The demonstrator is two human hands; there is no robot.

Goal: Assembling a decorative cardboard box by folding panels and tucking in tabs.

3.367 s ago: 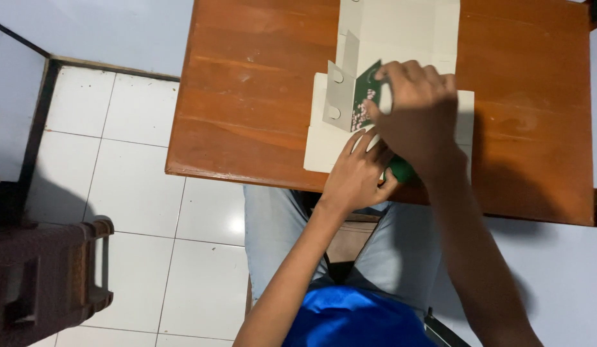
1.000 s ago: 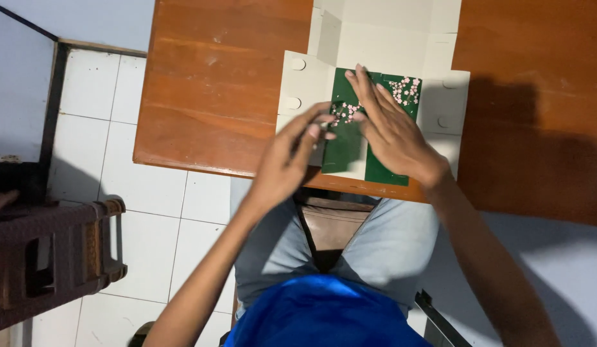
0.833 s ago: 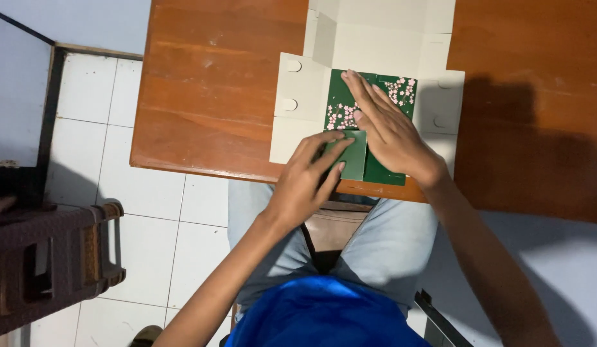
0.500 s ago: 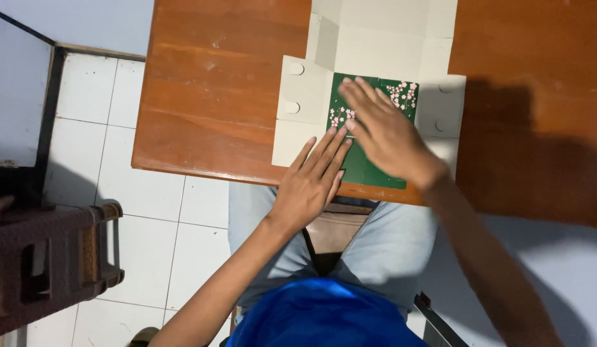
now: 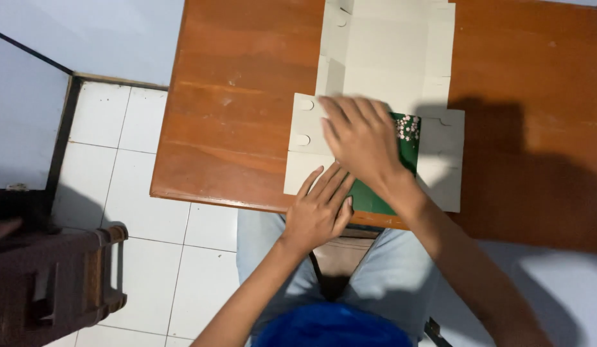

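Note:
A flattened white cardboard box [image 5: 382,58] lies unfolded on the brown wooden table [image 5: 240,109]. On its near panel rests a dark green sheet with small white flowers [image 5: 409,138]. My right hand [image 5: 359,138] lies flat, palm down, fingers spread, over the green sheet and the box's left flap. My left hand [image 5: 321,209] presses flat on the sheet's near left corner at the table's front edge. Most of the green sheet is hidden under my hands.
White floor tiles [image 5: 125,167] lie left of the table. A dark brown plastic stool or chair [image 5: 61,283] stands at the lower left. A dark-framed panel [image 5: 28,122] is at the far left. My legs in light jeans [image 5: 388,276] are under the table edge.
The green sheet was held folded up in both hands; now it lies flat on the box. My right hand has slid left across it, and my left hand has dropped to its near corner.

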